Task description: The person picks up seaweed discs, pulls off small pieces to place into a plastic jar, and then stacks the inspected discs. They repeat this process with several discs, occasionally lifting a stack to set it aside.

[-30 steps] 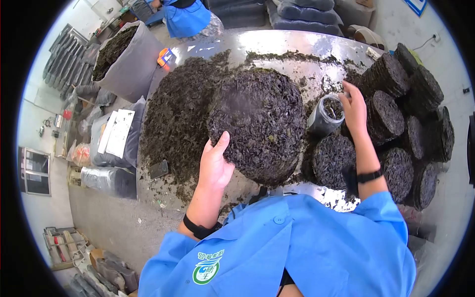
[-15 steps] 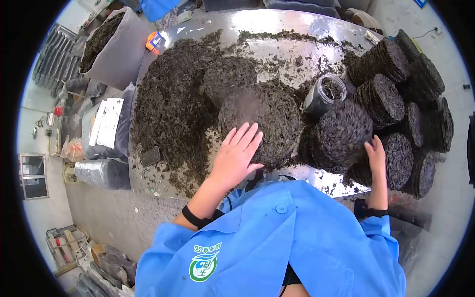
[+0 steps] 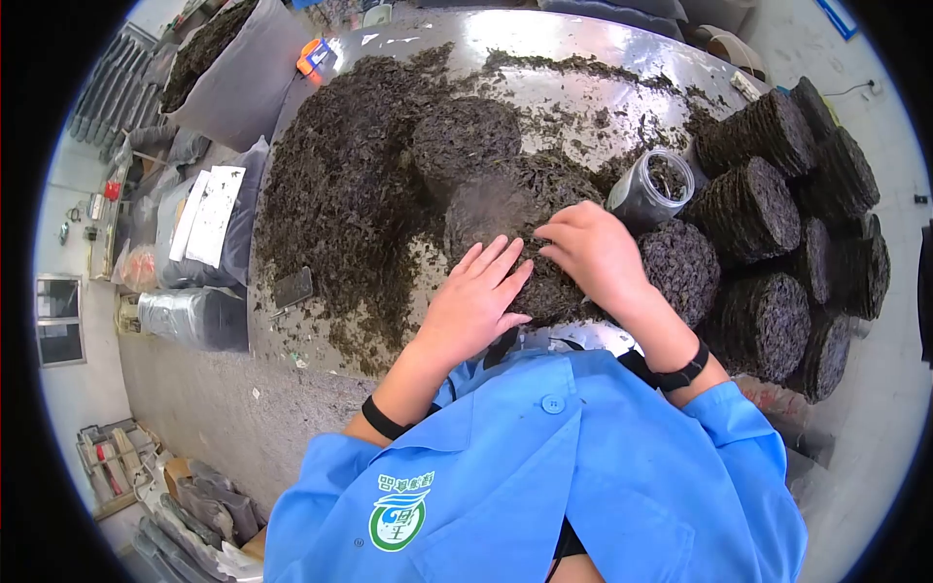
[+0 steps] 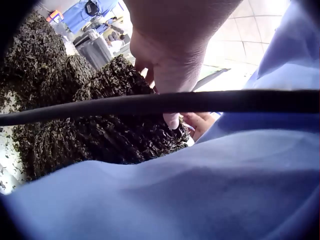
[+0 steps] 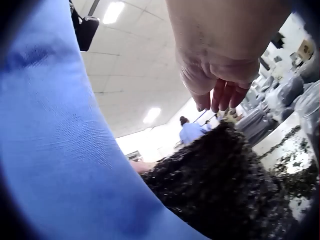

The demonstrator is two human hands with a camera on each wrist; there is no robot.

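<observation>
Directly before the body, a thick round stack (image 3: 486, 209) of dark, leafy sheets lies on the metal table. The left hand (image 3: 471, 306) rests on its near left side with fingers spread; the left wrist view shows the thumb of that hand (image 4: 172, 60) against the stack's edge (image 4: 110, 137). Over the near right part of the same stack, the right hand (image 3: 603, 257) reaches in with bent fingertips close to the left ones. Seen from the right wrist, that hand (image 5: 220, 65) hangs loosely above the stack (image 5: 220, 185), nothing visible in its fingers.
A clear jar (image 3: 637, 194) with dark bits stands right of the stack. Several round bundles (image 3: 753, 209) are piled at the right. Loose dark leaves (image 3: 340, 175) cover the table's left, around a smaller round bundle (image 3: 466, 141). A phone-like object (image 3: 293, 289) lies near the left edge.
The left hand went from gripping the stack's edge to resting on it. The right hand left the jar, was beside a moving round bundle on the right, and now is over the central stack.
</observation>
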